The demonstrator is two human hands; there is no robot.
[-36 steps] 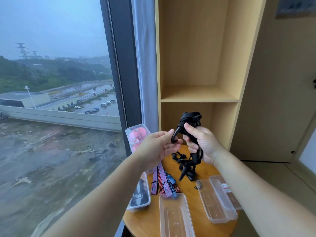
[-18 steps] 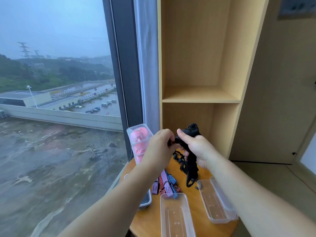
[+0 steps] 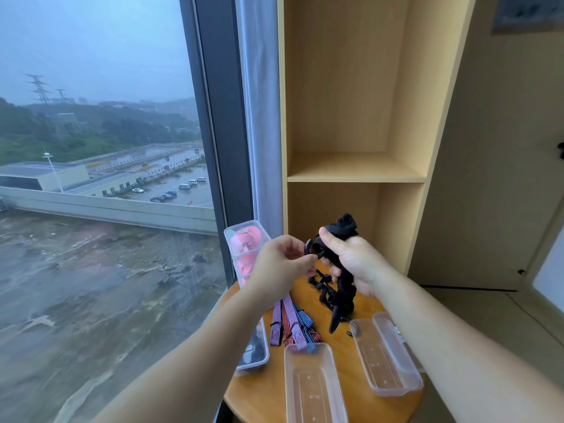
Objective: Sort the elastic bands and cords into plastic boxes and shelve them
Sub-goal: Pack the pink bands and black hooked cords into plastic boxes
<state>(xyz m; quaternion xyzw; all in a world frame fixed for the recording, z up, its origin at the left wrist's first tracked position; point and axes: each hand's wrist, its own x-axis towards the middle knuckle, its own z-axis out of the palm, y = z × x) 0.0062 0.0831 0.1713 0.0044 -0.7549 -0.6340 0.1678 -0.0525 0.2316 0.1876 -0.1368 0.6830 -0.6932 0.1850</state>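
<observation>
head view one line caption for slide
A black cord gripped by left hand and right hand above a table with striped bands and boxes.

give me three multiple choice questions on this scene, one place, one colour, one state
1. The striped bands lie: A on the table, B on the shelf, C in a box.
2. The cords in the right hand are: A pink, B black, C white.
3. The front box is: A empty, B full, C lidded.
Answers: A, they rest on the wood just past the boxes; B, the bundle is dark throughout; A, its bare bottom shows.
</observation>
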